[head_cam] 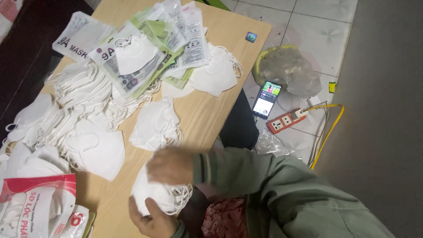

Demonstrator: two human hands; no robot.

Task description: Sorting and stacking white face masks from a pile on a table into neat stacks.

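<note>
White face masks (156, 194), a small stack with ear loops hanging off the right side, sit at the near edge of the wooden table (207, 119). Left hand (152, 218) grips the stack from below, fingers curled around its lower edge. Right hand (169, 165) lies on top of the same stack, palm down; it is motion-blurred, so I cannot tell whether the fingers pinch the top mask or just press on it. Right arm in a grey-green sleeve (264, 185) crosses in from the right.

Just beyond the hands: a second loose pile of masks (154, 125), apart from the held stack. To the left, a larger folded mask (97, 150), and behind it long overlapping rows of masks (75, 92). Printed plastic mask sleeves (145, 48) are heaped at the far end of the table. Red-and-white bag (37, 207) at the near left corner.

On the tiled floor, right of the table: a lit phone (266, 99), a red-orange power strip (285, 121) with a yellow cable (328, 132), a crumpled clear plastic bag (288, 70).
</note>
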